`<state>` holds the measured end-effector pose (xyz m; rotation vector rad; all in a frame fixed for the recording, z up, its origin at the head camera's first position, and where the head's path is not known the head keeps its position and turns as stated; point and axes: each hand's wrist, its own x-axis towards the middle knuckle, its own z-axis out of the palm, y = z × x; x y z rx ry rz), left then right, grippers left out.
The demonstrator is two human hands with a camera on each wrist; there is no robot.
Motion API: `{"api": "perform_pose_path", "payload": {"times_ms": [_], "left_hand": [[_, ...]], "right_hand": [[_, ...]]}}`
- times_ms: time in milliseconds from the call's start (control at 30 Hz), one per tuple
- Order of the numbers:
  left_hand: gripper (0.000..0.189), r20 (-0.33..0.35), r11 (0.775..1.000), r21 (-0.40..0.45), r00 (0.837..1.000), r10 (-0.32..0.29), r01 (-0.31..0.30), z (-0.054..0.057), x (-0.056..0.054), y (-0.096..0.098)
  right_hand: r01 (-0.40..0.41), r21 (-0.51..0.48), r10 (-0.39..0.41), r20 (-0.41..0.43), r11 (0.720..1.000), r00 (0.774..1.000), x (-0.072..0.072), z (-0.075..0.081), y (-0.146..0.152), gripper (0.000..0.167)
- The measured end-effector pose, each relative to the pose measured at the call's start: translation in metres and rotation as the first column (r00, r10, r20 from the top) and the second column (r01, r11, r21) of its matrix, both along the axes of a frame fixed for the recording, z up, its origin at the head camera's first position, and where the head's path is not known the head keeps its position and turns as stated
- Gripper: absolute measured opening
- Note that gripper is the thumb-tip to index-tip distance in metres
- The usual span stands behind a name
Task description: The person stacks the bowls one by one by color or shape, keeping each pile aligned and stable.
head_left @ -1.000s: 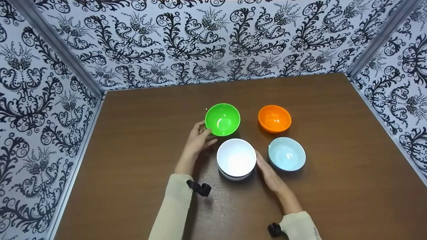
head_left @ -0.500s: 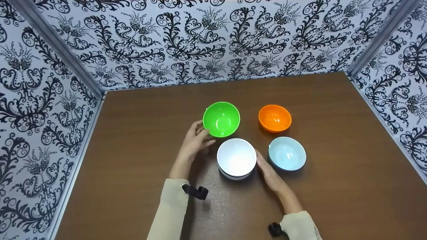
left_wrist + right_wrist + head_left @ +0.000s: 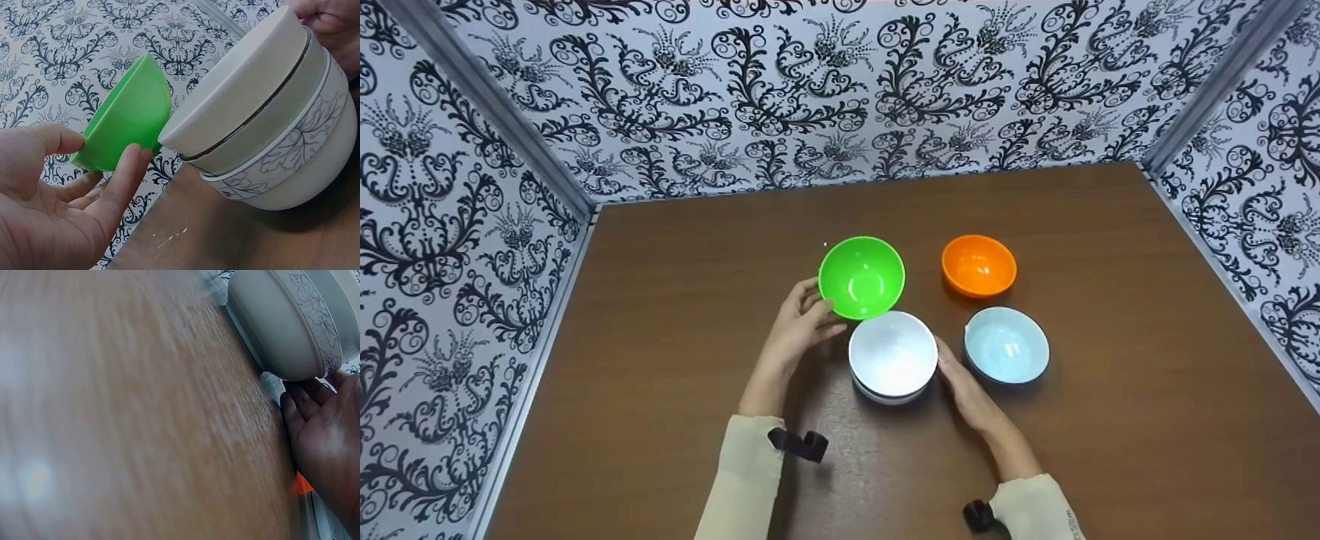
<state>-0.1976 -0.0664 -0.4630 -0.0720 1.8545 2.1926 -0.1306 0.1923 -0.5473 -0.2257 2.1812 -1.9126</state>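
Observation:
My left hand [image 3: 797, 330] pinches the lower left rim of a green bowl [image 3: 861, 277] between thumb and fingers. In the left wrist view the green bowl [image 3: 132, 118] is tilted, its edge close beside the top of a bowl stack [image 3: 306, 132]. That stack has a plain cream bowl on top, a brown-lined one below it and a leaf-patterned one at the bottom. From above, only the white inside of the top bowl [image 3: 892, 354] shows well. My right hand [image 3: 971, 397] rests its fingers along the stack's right side, and in the right wrist view the fingertips [image 3: 306, 402] touch the patterned bowl.
An orange bowl [image 3: 979, 266] stands behind and to the right of the stack. Closer, right of my right hand, is a light blue bowl [image 3: 1006, 345]. Patterned walls [image 3: 832, 97] enclose the brown table [image 3: 660, 337] at the back and sides.
The green bowl, held in my left hand, shifts slightly back, then comes nearer and overlaps the stack's far rim in the head view. My right hand stays at the stack.

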Motion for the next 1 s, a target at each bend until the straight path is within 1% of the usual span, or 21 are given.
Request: {"api": "perform_pose_path", "payload": {"times_ms": [333, 467, 667, 1000], "left_hand": [[0.047, -0.002, 1.000, 0.009, 1.000, -0.025, 0.025, 0.002, 0.009, -0.002], [0.047, -0.019, 0.999, 0.014, 0.999, -0.034, 0.034, 0.001, 0.012, -0.003], [0.048, -0.052, 0.998, 0.016, 0.997, -0.061, 0.062, 0.003, 0.018, -0.004], [0.047, -0.064, 0.997, 0.032, 0.995, -0.071, 0.073, 0.004, 0.023, -0.004]], "right_hand": [[0.002, 0.004, -0.002, 0.009, 1.000, 1.000, 0.000, 0.002, 0.000, 0.057], [0.005, 0.004, -0.005, 0.013, 1.000, 1.000, 0.000, 0.002, 0.000, 0.057], [-0.002, -0.001, 0.002, -0.005, 1.000, 1.000, -0.001, 0.001, -0.001, 0.056], [0.005, 0.004, -0.005, 0.016, 1.000, 1.000, 0.000, 0.002, -0.001, 0.056]]}}
